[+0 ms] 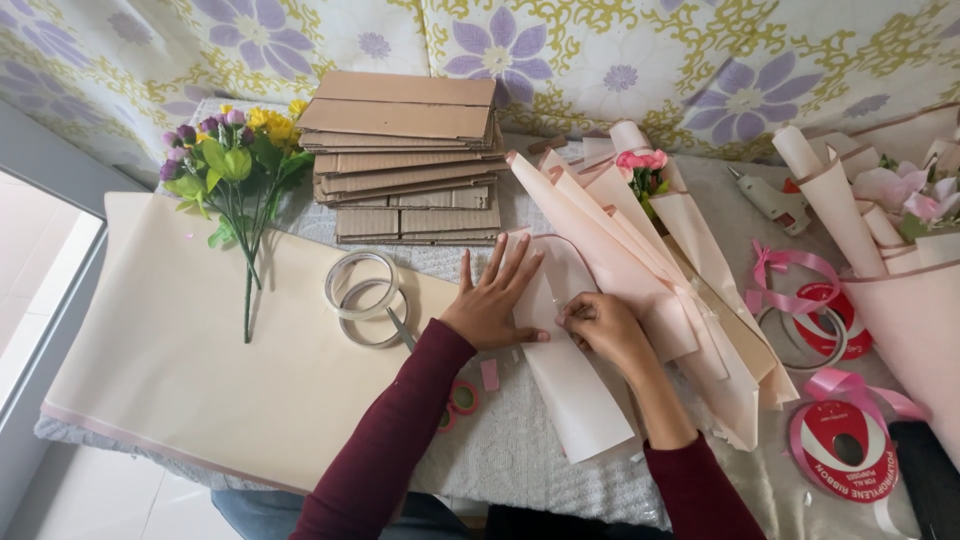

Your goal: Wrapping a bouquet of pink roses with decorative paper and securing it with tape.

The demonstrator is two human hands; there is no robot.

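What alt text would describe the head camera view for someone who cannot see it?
A person's left hand lies flat on a pale pink paper sheet while the right hand pinches its edge, beside a pink wrapped bouquet. Around them lie clear tape rolls, artificial flowers, stacked cardboard, a glue gun and pink ribbon spools.

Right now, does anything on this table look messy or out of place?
Mildly. A pink ribbon trails loose off its spool, and small paper scraps lie by the left hand. The cardboard stack sits unevenly.
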